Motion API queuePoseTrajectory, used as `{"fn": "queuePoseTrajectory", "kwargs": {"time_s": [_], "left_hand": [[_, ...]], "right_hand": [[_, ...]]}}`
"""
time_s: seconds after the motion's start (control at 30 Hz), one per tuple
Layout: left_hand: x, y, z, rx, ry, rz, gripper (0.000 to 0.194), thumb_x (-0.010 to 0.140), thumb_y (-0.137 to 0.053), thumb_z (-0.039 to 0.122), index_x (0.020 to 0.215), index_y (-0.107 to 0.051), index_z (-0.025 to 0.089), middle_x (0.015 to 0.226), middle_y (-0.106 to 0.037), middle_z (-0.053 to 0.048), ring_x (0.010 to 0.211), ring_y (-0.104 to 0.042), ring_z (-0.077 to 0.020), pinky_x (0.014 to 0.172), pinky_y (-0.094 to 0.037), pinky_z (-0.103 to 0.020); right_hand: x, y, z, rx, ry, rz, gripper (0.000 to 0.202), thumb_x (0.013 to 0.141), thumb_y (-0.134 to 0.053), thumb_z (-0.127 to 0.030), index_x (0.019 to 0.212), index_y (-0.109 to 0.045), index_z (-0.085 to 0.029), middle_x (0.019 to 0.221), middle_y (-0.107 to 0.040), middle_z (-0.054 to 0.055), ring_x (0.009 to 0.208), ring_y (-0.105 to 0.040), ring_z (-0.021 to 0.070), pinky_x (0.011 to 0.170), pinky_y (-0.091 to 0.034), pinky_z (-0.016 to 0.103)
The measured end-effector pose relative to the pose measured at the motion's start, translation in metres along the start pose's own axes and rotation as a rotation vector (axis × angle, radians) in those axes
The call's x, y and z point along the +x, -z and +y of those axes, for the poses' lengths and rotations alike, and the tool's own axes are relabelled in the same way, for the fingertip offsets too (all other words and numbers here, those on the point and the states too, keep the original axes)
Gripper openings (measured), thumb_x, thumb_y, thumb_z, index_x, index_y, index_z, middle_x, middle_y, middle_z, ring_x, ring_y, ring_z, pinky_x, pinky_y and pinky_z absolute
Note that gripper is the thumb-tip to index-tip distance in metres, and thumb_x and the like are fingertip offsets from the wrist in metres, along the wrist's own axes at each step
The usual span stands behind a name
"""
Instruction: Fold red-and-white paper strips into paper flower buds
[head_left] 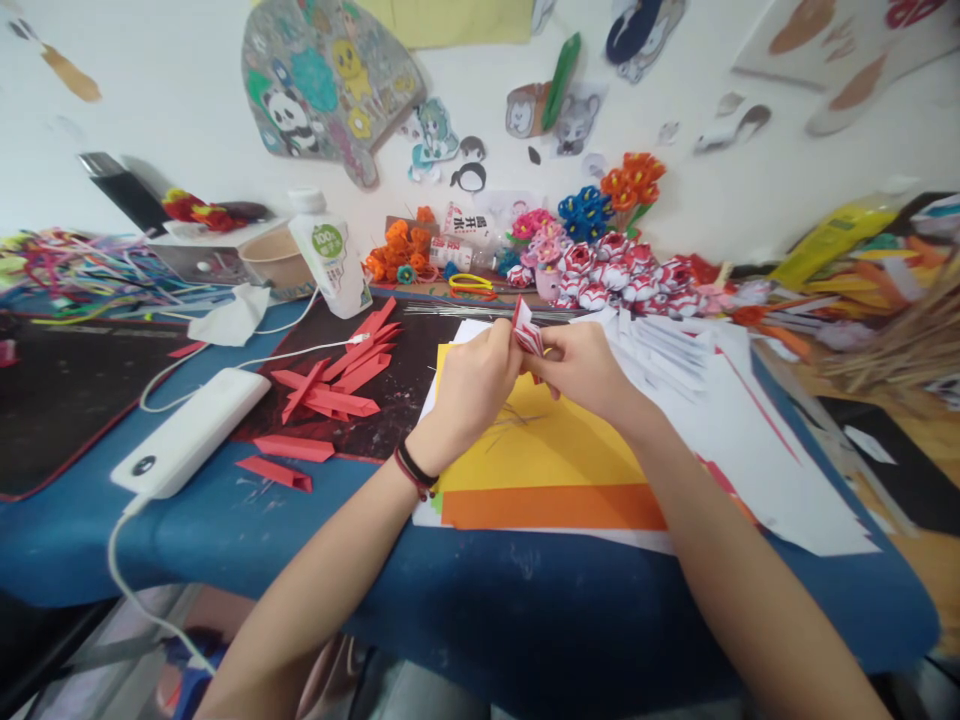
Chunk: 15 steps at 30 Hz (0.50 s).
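Observation:
Between my two hands is a small folded piece of red and white paper [527, 330], raised above a stack of yellow paper [570, 440]. My left hand [484, 372] pinches it from the left, with the fingertips partly hidden behind the knuckles. From the right, my right hand [581, 365] grips its lower edge between thumb and fingers. A few thin wires [514, 412] lie on the yellow sheet below. An orange sheet [555, 507] shows along the stack's front edge. Left of my left hand, several folded red paper strips [337, 400] lie in a loose pile.
A white power bank [191, 432] with cables lies left on the blue table [525, 590]. White paper strips [660, 355] and white sheets [765, 440] spread right. Red-white paper flowers [600, 275] and a white bottle [330, 255] stand at the back. Dry stalks [900, 330] lie far right.

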<state>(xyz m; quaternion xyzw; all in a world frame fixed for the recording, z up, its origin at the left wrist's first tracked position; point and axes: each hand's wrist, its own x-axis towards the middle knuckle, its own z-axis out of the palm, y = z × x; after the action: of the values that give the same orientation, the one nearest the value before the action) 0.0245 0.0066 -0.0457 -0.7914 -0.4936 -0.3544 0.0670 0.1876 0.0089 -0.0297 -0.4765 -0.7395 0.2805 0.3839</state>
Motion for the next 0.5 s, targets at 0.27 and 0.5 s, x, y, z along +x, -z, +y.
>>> {"fn": "queuePoseTrajectory", "kwargs": {"time_s": [0.27, 0.5], "left_hand": [[0.0003, 0.0017, 0.0002, 0.044, -0.017, -0.005, 0.018, 0.098, -0.045, 0.016, 0.083, -0.054, 0.019, 0.071, -0.068, -0.004, 0.057, -0.058, -0.0150, 0.055, -0.022, -0.028], [-0.0001, -0.0017, -0.0005, 0.084, -0.031, -0.008, 0.017, 0.096, -0.048, 0.013, 0.083, -0.057, 0.018, 0.072, -0.070, -0.004, 0.058, -0.060, -0.0155, 0.054, -0.022, -0.028]], "right_hand": [[-0.0002, 0.0007, -0.0045, 0.037, -0.007, -0.011, 0.025, 0.085, -0.066, -0.030, 0.064, -0.065, -0.016, 0.044, -0.056, -0.003, 0.037, -0.055, 0.0106, 0.041, -0.037, 0.021], [-0.0003, 0.0016, -0.0030, 0.047, -0.018, -0.018, 0.025, 0.085, -0.066, -0.030, 0.064, -0.065, -0.017, 0.045, -0.057, -0.003, 0.037, -0.056, 0.0109, 0.042, -0.039, 0.021]]}}
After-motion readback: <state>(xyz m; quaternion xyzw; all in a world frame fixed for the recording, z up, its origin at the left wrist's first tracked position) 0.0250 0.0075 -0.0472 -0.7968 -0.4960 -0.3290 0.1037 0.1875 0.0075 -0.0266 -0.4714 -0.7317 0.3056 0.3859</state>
